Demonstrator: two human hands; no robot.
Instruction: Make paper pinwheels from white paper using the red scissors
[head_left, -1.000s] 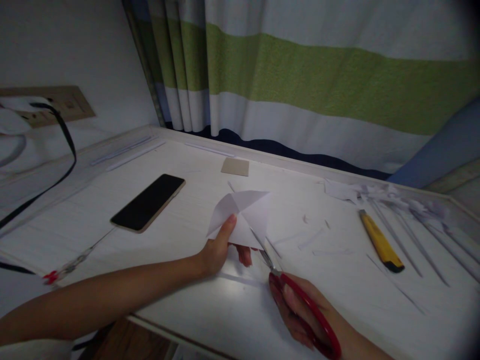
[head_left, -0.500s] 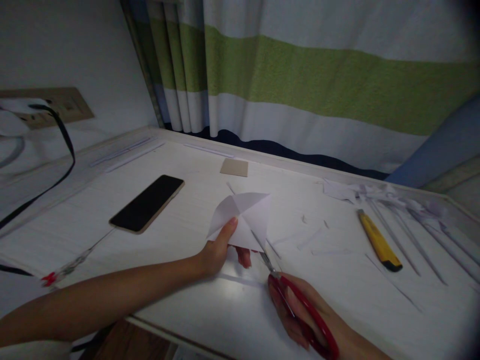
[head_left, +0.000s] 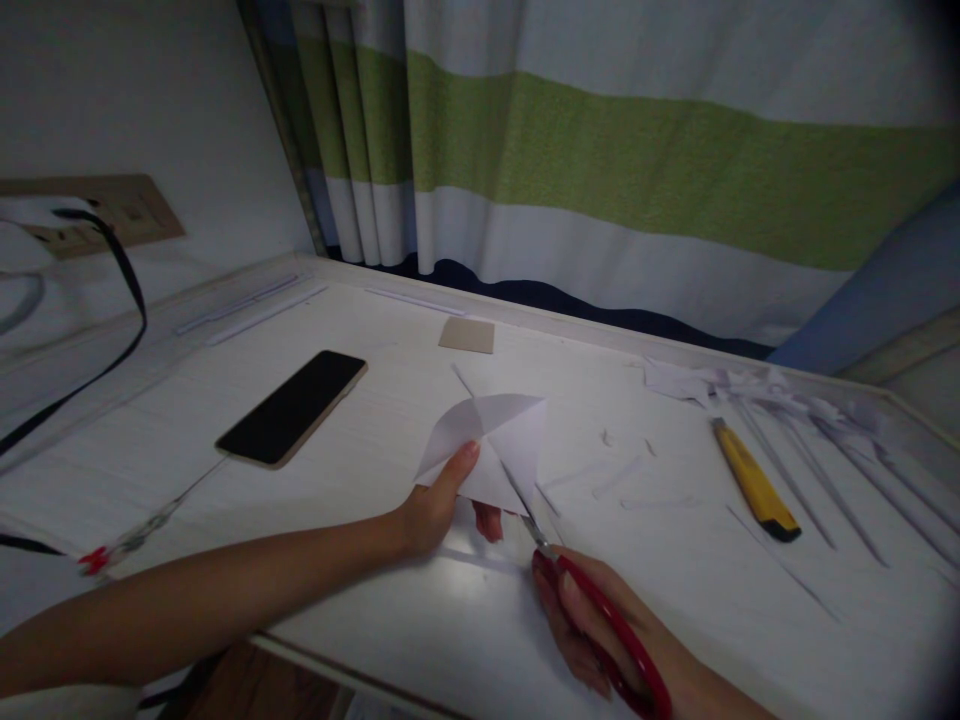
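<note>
A white sheet of paper point(head_left: 487, 470), creased across its middle and curling at the top, is pinched in my left hand point(head_left: 439, 500). The thumb lies on top of the sheet and the other fingers are below it. My right hand point(head_left: 600, 610) grips scissors with red handles point(head_left: 626, 640). Their metal blades reach the lower right edge of the paper, with one blade lying over its face along a diagonal. The other blade is mostly hidden under the sheet. Thin dark lines show on the table just beyond the paper.
Left of the paper lies a black phone point(head_left: 296, 408) with a cord and red charm. A yellow utility knife point(head_left: 754, 480) rests at right beside rolled paper sticks and crumpled paper point(head_left: 787, 395). A beige square card point(head_left: 466, 335) sits near the back edge, below the curtain.
The blades are closer together along the paper's diagonal, and the red handles have drawn nearer each other. The paper has dipped slightly at the top. The left hand keeps its pinch.
</note>
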